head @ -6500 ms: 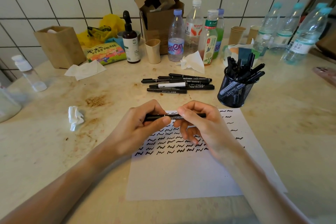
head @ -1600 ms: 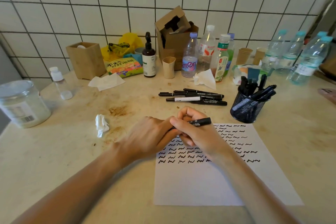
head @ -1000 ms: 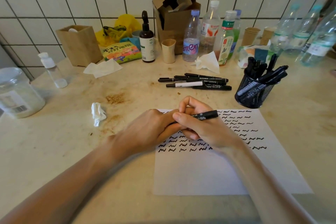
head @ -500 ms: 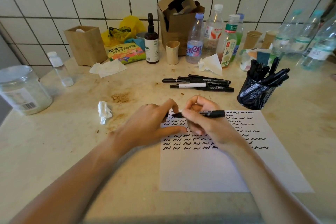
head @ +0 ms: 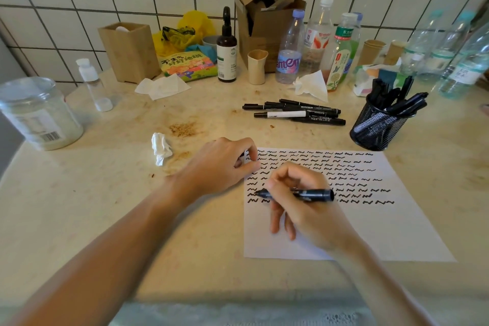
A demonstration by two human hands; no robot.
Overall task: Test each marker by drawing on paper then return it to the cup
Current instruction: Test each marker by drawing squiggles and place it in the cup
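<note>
On the desk (head: 79, 219) before me, the paper (head: 370, 233) lies right of centre. My right hand (head: 304, 209) rests on it with a marker (head: 312, 194); my left hand (head: 225, 167) sits at its upper left corner. Behind the paper lie loose markers (head: 296, 112), with the mesh cup (head: 378, 127) to their right. Bottles (head: 317, 42) line the wall behind.

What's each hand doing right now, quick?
Left hand: fingers curled at the top left corner of the paper; a small dark thing shows between them, likely the cap, not certain.
Right hand: grips the marker, tip at the paper.
</note>
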